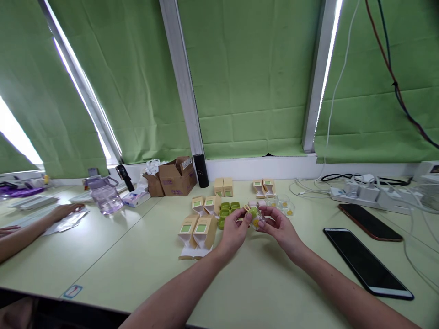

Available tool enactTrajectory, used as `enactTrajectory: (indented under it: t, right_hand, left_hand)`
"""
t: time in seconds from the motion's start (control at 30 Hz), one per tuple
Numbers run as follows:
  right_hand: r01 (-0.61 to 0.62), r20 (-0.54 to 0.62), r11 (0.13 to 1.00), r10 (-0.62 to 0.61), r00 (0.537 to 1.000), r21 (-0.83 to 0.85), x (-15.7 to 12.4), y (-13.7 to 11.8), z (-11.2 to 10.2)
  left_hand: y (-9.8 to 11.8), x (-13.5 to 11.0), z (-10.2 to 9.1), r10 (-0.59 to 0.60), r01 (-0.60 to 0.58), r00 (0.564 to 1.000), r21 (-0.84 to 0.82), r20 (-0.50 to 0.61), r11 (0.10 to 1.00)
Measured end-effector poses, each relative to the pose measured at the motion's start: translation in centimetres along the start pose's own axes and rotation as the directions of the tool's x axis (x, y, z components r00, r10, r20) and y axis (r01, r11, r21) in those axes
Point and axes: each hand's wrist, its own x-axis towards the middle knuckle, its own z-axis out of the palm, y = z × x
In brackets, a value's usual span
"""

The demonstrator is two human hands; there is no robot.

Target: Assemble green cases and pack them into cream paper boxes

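Observation:
My left hand (235,228) and my right hand (277,225) meet over the middle of the pale table (144,256). Between their fingertips sits a small clear case with a green insert (255,216), pinched from both sides. Just behind it lie several green inserts (227,209) and a few clear cases with yellow dots (285,205). Small tan-and-green cartons (196,231) stand open to the left of my left hand, and more cartons (223,186) stand farther back.
Two dark phones (366,261) lie at the right, beside a power strip with cables (363,192). A brown cardboard box (177,176), a black cylinder (200,170) and a clear water jug (104,193) stand at the back left. Another person's hand (65,211) rests on papers at the left.

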Motion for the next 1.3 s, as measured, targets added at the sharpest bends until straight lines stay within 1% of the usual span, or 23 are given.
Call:
enactTrajectory:
  t: [0.17,0.4,0.63,1.0,1.17,1.3]
  right_hand:
    - [0.075,0.023,0.994,-0.073,0.997,-0.076,0.3,0.4,-0.4]
    - [0.052,0.079,0.997,-0.047,0.996,-0.063,0.0,0.8,0.0]
    - [0.054,0.082,0.998,-0.050,0.995,-0.043,-0.4,0.6,0.4]
    - [0.072,0.050,0.997,-0.072,0.996,0.004,-0.3,0.1,0.5]
    - [0.087,0.021,0.996,-0.087,0.996,0.012,-0.3,-0.3,0.6]
    - [0.092,0.014,0.996,-0.092,0.996,0.007,-0.4,-0.5,0.7]
  left_hand:
    - [0.3,-0.1,0.0,0.007,-0.007,1.000,0.006,0.003,1.000]
    - [0.6,0.0,0.1,0.007,-0.006,1.000,0.010,-0.021,1.000]
    - [0.9,-0.1,0.1,0.003,-0.003,0.999,0.004,-0.035,1.000]
    - [0.9,-0.3,0.0,0.032,-0.031,0.999,-0.061,0.003,0.998]
    - [1.1,-0.7,-0.2,0.037,-0.026,0.997,-0.135,0.075,0.990]
    - [1.4,-0.9,-0.4,0.060,-0.051,0.994,-0.103,0.093,0.993]
